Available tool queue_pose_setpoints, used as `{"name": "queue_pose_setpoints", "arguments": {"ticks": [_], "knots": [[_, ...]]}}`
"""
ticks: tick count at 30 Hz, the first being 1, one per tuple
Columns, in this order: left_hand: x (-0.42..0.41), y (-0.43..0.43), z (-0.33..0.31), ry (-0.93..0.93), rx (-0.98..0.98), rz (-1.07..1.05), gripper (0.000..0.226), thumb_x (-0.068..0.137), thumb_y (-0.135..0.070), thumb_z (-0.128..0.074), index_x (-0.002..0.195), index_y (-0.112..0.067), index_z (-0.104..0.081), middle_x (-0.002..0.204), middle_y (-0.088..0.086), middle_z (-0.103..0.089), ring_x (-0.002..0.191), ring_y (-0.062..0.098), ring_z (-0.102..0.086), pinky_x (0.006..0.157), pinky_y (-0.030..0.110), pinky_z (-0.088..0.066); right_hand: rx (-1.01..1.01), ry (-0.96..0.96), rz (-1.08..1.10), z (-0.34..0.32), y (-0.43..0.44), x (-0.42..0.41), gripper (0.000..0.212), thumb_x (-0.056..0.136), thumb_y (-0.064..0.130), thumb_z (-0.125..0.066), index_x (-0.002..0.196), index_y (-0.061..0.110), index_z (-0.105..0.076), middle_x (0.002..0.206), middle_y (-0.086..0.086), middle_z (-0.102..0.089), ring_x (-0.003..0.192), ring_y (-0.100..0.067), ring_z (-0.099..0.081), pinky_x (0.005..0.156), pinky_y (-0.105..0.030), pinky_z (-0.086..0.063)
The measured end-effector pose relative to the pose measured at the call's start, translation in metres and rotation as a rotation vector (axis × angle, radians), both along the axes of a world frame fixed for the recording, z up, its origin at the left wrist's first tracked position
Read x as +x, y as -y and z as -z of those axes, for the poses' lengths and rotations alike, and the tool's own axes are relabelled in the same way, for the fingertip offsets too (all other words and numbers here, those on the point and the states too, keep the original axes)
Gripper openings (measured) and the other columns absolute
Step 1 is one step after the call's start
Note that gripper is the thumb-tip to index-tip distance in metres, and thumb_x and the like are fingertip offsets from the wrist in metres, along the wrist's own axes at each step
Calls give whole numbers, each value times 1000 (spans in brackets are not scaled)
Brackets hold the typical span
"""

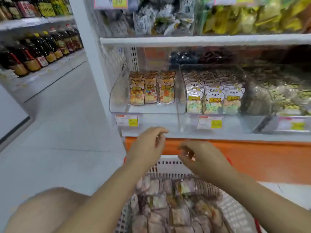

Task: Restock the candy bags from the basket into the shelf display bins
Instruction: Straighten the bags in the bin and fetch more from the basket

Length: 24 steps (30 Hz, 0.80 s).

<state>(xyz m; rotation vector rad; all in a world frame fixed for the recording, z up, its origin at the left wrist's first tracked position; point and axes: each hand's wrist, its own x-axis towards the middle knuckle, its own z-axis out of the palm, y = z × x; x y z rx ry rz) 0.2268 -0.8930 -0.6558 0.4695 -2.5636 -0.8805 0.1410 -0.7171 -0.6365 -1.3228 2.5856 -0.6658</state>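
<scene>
Candy bags (pixel 168 207) lie packed in a white basket (pixel 170 167) with a red rim, low in the view, just in front of the orange base of the shelf (pixel 202 40). Both hands hover above the basket's far edge, close together but apart. The left hand (pixel 148 145) hangs with its fingers loosely curled, its grip slack and holding nothing I can see. The right hand (pixel 200 155) has its fingers bent inward; something small and orange glints at the fingertips, but blur means I cannot tell whether that grip holds anything. On the shelf above, a clear left bin (pixel 116 96) holds three upright rows of orange animal bags (pixel 151 88). The neighbouring bin (pixel 210 65) is full of koala bags (pixel 213 96). Price tags (pixel 127 120) hang below.
</scene>
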Motion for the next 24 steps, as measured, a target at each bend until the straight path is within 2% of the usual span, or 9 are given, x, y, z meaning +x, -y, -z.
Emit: {"name": "queue_pose_setpoints", "arguments": {"ticks": [4,5,7,12,15,17,20,22,24], "knots": [[3,-36,77,218,110,1,28,100,-22,-51,124,-28,-64,112,-16,-61,94,9,-62,85,34,-54,155,166,115,103,-38,-9,15,90,34,-60,103,34,-67,84,16,-65,83,-10,-62,73,-32,-51],[7,-41,98,312,133,1,28,101,-22,-50,125,-28,-63,109,-17,-60,93,10,-63,83,34,-55,179,211,137,128,-50,-12,7,90,34,-60,94,37,-64,79,17,-62,75,-7,-59,69,-29,-48],[17,-46,145,517,107,50,25,100,-22,-49,120,-30,-62,103,-11,-63,90,15,-64,80,36,-57,227,351,162,170,-74,-16,16,90,29,-61,77,36,-55,70,15,-54,64,-6,-50,64,-27,-41],[42,-37,228,1035,49,222,46,98,-31,-52,143,-26,-49,145,9,-48,129,31,-49,104,45,-45,589,591,93,226,-93,-21,28,90,26,-65,71,12,-49,65,3,-48,60,-12,-46,54,-24,-33],[49,-34,250,1164,34,269,49,96,-31,-53,145,-27,-47,146,9,-47,130,32,-48,105,48,-45,672,615,77,257,-84,-17,22,83,36,-67,83,16,-56,89,-4,-57,86,-23,-58,70,-35,-46],[56,-35,260,1253,-6,331,48,98,-23,-52,145,-24,-46,147,8,-46,130,31,-49,102,47,-48,721,629,17,269,-76,-2,35,86,40,-65,110,14,-66,111,-5,-62,104,-21,-59,84,-35,-50],[64,-38,274,1311,-21,364,47,97,-10,-52,141,-25,-51,143,9,-43,128,34,-47,102,53,-47,810,707,-8,288,-66,25,55,91,35,-64,139,14,-49,134,-5,-53,121,-22,-53,87,-27,-45],[65,-36,281,1300,-36,358,46,94,-4,-55,135,-26,-56,138,8,-45,125,34,-49,100,56,-47,807,699,65,301,-63,35,62,89,35,-65,143,15,-40,134,-7,-50,119,-24,-52,92,-34,-50],[67,-33,285,1285,-53,347,45,92,-1,-57,130,-24,-58,137,7,-47,124,33,-50,102,55,-46,781,694,116,306,-60,40,58,87,39,-64,135,18,-41,123,-4,-54,106,-22,-56,86,-38,-54]]}}
